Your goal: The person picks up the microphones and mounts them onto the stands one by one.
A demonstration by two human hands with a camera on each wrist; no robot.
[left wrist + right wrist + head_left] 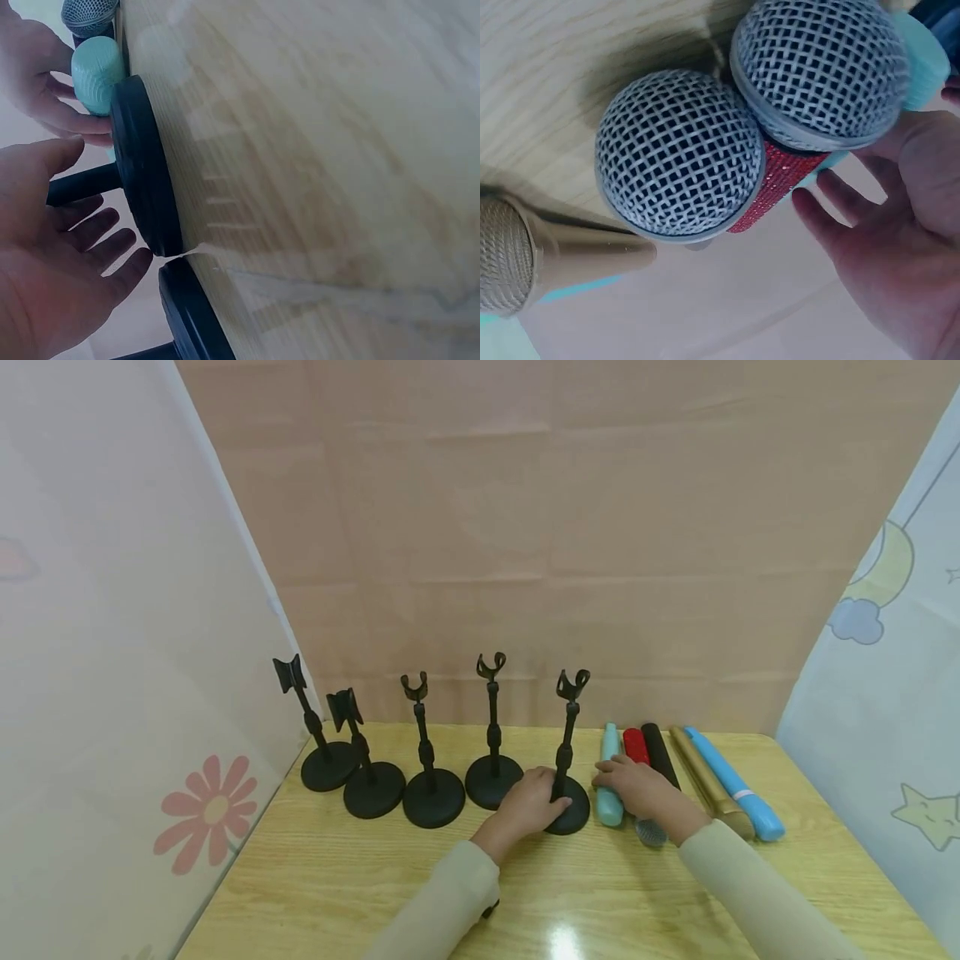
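My left hand (525, 806) is at the rightmost black microphone stand (562, 760), low on its pole. In the left wrist view its fingers (94, 229) are spread loosely, with the pole (86, 184) between thumb and fingers. My right hand (637, 789) lies over a turquoise microphone (610, 810), fingers on both sides of it. That microphone rests on the table. Beside it lie a red microphone (636, 745) with a silver mesh head (821, 75) and a black microphone (657, 752), whose mesh head (679, 157) is hidden by my hand in the head view.
Several more black stands, such as the far-left one (327, 767), form a row leftward. A gold microphone (708, 785) and a blue microphone (731, 777) lie to the right. Behind the wooden table (585, 885) hangs a brown backdrop (562, 527); patterned panels flank it.
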